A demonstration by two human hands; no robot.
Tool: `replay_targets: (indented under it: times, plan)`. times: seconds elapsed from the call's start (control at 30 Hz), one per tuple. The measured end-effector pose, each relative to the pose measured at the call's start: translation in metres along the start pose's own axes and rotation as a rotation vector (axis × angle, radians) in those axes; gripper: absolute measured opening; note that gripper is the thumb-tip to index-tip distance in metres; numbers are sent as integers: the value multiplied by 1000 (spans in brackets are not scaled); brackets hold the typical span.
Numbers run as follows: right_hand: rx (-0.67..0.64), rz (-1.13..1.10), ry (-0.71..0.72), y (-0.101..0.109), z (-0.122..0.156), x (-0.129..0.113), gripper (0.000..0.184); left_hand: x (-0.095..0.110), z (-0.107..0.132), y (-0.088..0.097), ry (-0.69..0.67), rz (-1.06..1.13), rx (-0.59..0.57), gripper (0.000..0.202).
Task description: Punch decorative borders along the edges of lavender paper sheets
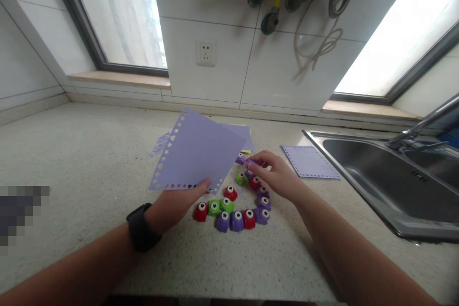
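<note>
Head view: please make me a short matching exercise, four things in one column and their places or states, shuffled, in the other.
Things:
1. Left hand
2. Right hand
3. Wall socket
4. Watch

Places or states:
A. White, on the tiled wall
B. Finger and thumb at a purple punch
C. Black, worn at the left wrist
D. Holding up a purple sheet with shapes punched along its edges

Pairs: 1-D, 2-B, 3-A, 4-C
</note>
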State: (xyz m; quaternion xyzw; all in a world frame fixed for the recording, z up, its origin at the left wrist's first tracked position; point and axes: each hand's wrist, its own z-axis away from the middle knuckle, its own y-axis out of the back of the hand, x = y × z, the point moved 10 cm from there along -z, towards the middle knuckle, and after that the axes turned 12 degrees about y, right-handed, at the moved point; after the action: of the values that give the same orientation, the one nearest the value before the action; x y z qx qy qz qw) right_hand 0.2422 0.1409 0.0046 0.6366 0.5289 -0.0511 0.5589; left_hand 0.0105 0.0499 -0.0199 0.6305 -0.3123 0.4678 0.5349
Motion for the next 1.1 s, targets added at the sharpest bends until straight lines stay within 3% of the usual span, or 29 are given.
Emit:
replay_targets:
  times: [0.13,0.3,0.5,0.63,0.77,0.83,0.93,1.0,1.1]
  plan:
    - [65,49,-136,26,0,31,29,-8,-8,-3,50,58,-56,26]
    - [-49,192,-277,32,10,59,33,1,-9,-9,9,212,-162,31]
    - [-208,262,-249,14,14,58,30,-5,-10,-20,79,422,-246,33]
    - [-209,233,-206,13,13,56,26,-1,-9,-27,80,521,-295,30]
    - [-149,184,-164,22,10,49,25,9,-8,-32,60,471,-316,24]
    - [-61,103,-121,32,7,40,35,13,-9,-38,71,452,-333,24]
    - [80,-283,-20,41,5,25,54,21,-14,-48,79,512,-352,27]
    - [126,-481,29,43,5,20,52,30,-21,-56,66,580,-368,29]
    - [163,-498,13,43,7,27,37,44,-34,-68,43,607,-383,32]
